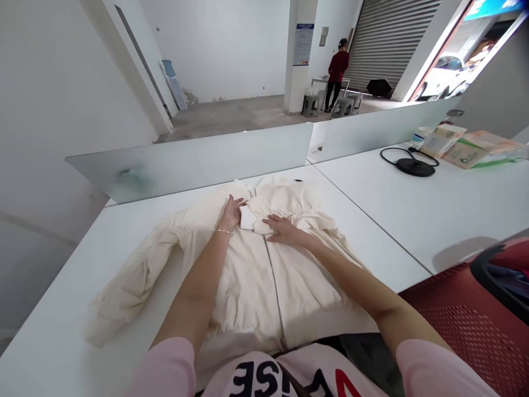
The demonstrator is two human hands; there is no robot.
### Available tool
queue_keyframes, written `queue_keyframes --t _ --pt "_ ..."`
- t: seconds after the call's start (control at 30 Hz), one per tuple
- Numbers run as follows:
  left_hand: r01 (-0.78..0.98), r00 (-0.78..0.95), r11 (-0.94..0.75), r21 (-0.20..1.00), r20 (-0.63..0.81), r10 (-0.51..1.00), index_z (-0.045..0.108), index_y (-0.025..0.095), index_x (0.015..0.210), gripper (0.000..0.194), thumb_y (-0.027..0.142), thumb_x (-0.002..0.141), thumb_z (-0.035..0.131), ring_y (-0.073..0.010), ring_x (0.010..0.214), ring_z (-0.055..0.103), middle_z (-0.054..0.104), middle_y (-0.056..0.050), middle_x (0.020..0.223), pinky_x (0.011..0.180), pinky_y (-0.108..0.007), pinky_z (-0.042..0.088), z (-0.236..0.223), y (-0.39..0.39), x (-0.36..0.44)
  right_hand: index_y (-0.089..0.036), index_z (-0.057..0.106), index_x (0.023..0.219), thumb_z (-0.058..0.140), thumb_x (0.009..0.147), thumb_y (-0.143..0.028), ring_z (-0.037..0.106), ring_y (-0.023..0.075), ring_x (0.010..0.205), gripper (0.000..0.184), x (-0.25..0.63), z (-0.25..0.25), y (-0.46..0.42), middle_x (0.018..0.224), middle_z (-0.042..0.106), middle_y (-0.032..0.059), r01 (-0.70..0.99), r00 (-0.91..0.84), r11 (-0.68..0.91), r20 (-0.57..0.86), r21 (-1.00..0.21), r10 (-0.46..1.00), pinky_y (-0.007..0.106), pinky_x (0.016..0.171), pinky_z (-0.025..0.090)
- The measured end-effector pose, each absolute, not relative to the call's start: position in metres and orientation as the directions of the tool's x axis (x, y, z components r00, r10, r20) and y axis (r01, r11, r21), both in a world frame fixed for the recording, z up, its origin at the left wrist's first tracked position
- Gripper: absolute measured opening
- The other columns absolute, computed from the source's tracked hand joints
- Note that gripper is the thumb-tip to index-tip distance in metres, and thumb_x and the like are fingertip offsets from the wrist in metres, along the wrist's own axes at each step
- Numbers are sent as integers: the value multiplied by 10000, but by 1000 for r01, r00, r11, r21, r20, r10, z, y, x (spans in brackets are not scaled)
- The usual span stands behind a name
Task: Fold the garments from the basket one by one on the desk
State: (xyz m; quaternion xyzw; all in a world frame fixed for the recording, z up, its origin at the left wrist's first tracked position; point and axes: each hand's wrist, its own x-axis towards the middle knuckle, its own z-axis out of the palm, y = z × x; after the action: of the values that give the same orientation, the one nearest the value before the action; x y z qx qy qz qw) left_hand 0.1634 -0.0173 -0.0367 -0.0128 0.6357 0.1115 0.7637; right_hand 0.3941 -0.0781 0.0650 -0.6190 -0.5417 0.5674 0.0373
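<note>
A cream zip-up jacket (243, 275) lies front up on the white table, its metal zipper running down the middle. The right-side sleeve is folded across the chest, so its cuff (248, 218) ends near the zipper and shows a whitish face. Against the cuff's left end rests my left hand (232, 214), fingers apart and partly over the cloth. My right hand (285, 230) lies palm down on the folded sleeve, with its fingers spread. The other sleeve (136, 275) stretches out to the lower left, wrinkled.
A frosted divider (215, 160) borders the white table (397, 237) at the back. A black round base with a cord (415, 166) and boxes (463, 149) sit at right. A red mesh chair (467, 320) stands close by on the right. Far off, a person (339, 69) stands beside a small table.
</note>
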Motion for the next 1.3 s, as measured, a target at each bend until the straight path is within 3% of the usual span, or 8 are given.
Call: queue_keyframes --t 0.17,0.33,0.5,0.67,0.93,1.07,1.2,1.3 --pt "216 297 913 346 -914 276 550 167 1130 513 391 741 798 -241 1017 658 636 -144 1167 826 -331 536 -24 -14 145 -186 590 1320 549 1003 -414 566 242 1225 393 411 56 -76 1399 543 125 791 -38 -406 -700 -457 713 468 1052 476" --pt "455 333 701 549 -835 438 513 188 1211 530 108 709 663 -208 1132 609 573 -135 1289 876 -299 526 -17 -12 151 -112 559 1392 313 1048 -311 412 332 1410 467 440 37 -92 1502 451 223 887 211 -437 -714 -147 667 567 1142 337" --pt "613 255 576 540 -826 503 531 186 1080 437 59 679 649 -229 1069 623 641 -92 1110 956 -363 492 -16 -24 162 -118 484 1472 289 1040 -336 328 343 1462 521 440 22 -125 1569 394 187 925 267 -379 -722 7 638 619 1184 202" --pt "627 207 567 534 -816 540 513 184 1071 398 119 715 678 -251 1099 607 634 -118 1152 1012 -404 450 -13 -31 159 -123 453 1505 244 1044 -355 329 312 1468 557 440 16 -126 1583 384 161 943 265 -325 -732 63 628 587 1187 229" --pt "329 156 789 518 -854 496 613 175 979 330 313 699 719 -125 696 598 643 -21 881 690 -264 502 43 -51 46 -105 450 1505 225 1041 -365 341 323 1457 578 442 14 -125 1572 394 177 958 242 -279 -726 72 643 595 1167 259" --pt "247 -57 858 450 -878 476 652 164 931 327 350 674 730 -119 591 557 643 -14 769 565 -226 460 81 -70 -25 -94 470 1485 226 1037 -355 348 325 1448 573 443 11 -125 1561 410 182 957 236 -286 -712 51 662 603 1166 245" --pt "317 -224 867 384 -858 462 691 178 870 199 205 678 731 -110 511 493 630 1 675 482 -200 419 114 -81 -73 -105 489 1467 231 1032 -352 363 328 1432 562 444 8 -126 1549 424 187 954 238 -299 -702 37 671 611 1156 244" --pt "33 -389 942 333 -864 319 680 163 856 96 137 765 679 -137 620 621 693 -61 783 567 -224 540 135 -84 -90 -108 496 1461 231 1032 -357 366 329 1429 562 445 7 -126 1543 434 184 954 233 -298 -703 32 672 607 1153 249"
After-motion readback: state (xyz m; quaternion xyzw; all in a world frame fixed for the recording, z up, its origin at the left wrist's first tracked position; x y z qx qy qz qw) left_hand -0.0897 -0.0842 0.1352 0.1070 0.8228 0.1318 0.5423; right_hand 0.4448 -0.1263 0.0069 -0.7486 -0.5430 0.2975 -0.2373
